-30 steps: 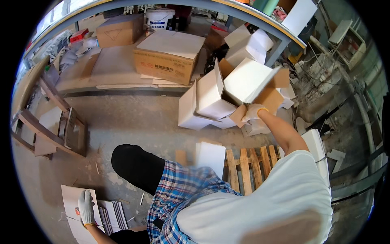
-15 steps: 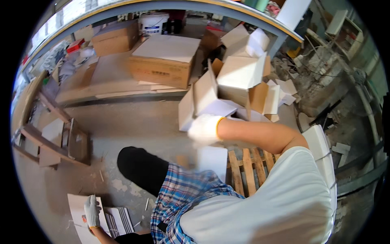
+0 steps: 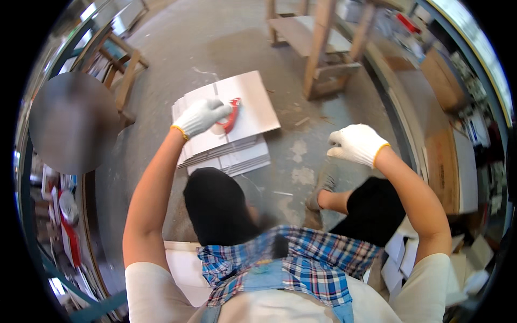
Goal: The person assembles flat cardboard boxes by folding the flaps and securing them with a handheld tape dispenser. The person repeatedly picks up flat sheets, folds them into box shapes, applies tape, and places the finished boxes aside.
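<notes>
A stack of flat, folded white cartons (image 3: 237, 145) lies on the floor ahead of me, slightly left. On its top sheet is a red tape dispenser (image 3: 232, 116) with a pale roll. My left hand (image 3: 199, 117), in a white knit glove with a yellow cuff, is closed at the dispenser, its fingers against the red body and partly covering the roll. My right hand (image 3: 356, 144), gloved the same way, hangs in the air right of the stack. Its fingers are bent but apart, with nothing between them.
A wooden stand (image 3: 318, 54) is at the far right of the stack, and another wooden frame (image 3: 126, 81) at the far left. Brown cartons (image 3: 442, 167) line the right side. Opened white boxes (image 3: 401, 258) are at lower right. Cluttered shelving (image 3: 64, 215) runs along the left.
My view has swung left, bringing the carton stack to the middle. My right hand has left the opened boxes and come toward the stack. My left hand stays at the stack.
</notes>
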The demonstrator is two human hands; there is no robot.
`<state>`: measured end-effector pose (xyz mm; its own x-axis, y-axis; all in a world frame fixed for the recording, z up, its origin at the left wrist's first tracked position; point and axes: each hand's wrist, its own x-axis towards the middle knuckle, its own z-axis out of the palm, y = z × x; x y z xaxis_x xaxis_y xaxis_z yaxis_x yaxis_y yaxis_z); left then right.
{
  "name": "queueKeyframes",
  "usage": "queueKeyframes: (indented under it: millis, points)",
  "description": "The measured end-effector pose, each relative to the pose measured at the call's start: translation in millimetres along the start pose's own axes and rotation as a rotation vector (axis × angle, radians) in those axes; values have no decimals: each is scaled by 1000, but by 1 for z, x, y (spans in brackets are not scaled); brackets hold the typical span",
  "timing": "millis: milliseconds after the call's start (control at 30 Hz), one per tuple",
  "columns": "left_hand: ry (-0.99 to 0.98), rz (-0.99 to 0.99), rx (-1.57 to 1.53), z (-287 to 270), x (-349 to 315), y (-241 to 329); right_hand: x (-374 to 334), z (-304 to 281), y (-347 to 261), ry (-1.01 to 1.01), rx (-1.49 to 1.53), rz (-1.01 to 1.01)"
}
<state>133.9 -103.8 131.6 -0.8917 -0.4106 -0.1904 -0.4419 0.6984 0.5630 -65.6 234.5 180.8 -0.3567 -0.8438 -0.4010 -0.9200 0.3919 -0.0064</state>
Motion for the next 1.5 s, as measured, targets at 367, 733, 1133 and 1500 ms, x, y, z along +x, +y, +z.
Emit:
queueKeyframes:
  millis: [367, 733, 1133, 1500]
  points:
    - [277, -291, 167, 128, 13, -127, 264, 145, 5, -69, 380, 160]
    - [535, -84, 479, 186, 112, -160, 353, 218, -17, 8, 1299, 375]
    - [1029, -552, 398, 141, 47, -215, 277, 148, 67, 321, 1953, 320]
    - [609, -648, 155, 135, 41, -135, 186, 157, 12, 310, 2250, 384]
